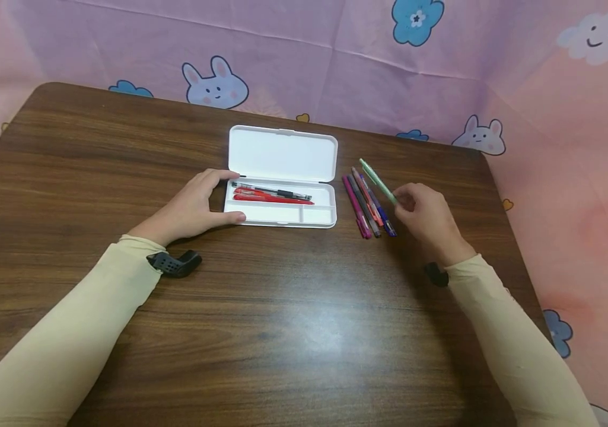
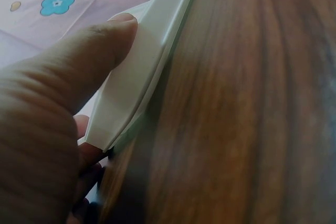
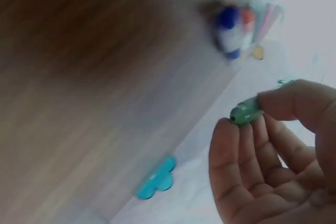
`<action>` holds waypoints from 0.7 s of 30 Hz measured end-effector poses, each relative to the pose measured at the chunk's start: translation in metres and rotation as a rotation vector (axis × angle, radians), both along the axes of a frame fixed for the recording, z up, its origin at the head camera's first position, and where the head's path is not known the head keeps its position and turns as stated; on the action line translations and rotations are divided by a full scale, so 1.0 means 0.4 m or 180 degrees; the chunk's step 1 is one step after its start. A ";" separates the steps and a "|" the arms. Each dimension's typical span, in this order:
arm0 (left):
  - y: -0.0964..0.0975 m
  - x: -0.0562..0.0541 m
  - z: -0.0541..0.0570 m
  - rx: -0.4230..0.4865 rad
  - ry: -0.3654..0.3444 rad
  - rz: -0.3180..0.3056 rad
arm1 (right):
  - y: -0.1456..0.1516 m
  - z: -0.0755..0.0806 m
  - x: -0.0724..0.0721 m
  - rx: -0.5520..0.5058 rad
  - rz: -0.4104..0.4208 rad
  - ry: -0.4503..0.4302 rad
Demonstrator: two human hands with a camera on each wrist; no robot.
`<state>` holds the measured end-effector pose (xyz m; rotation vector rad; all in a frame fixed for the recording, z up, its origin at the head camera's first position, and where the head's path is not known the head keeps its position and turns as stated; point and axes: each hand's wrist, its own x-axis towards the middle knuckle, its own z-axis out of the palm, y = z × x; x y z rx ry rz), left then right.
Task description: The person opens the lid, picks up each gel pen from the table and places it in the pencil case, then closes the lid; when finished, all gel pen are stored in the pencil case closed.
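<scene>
Fingers of the right hand pinch a green pen by one end near loose pens; it could swivel from that off-centre hold. The left hand grips the case.

The surface was dark brown, with wood grain running across it and rounded far corners; a pale glare shone on its near half. On it lay 1 white case, lid open, and, just right of that, a cluster of pens: magenta, grey, coral and blue.
</scene>
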<state>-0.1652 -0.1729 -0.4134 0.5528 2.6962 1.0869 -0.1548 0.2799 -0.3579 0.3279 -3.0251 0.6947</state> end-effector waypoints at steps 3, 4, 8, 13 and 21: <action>-0.002 -0.001 -0.001 -0.0002 -0.0016 -0.0004 | -0.040 0.007 -0.002 -0.0091 0.0090 0.0139; -0.002 0.000 -0.001 0.0000 -0.0020 -0.0003 | -0.054 0.007 -0.004 -0.0094 0.0140 0.0180; -0.005 0.000 -0.005 -0.0004 -0.0008 0.0014 | -0.122 0.018 -0.012 -0.0092 0.0371 0.0255; -0.006 0.000 -0.006 -0.0019 0.0015 0.0026 | -0.216 0.030 -0.020 0.0027 0.0678 0.0251; -0.002 0.002 0.001 -0.0016 -0.0016 0.0015 | -0.342 0.010 -0.045 0.0492 0.1219 0.0289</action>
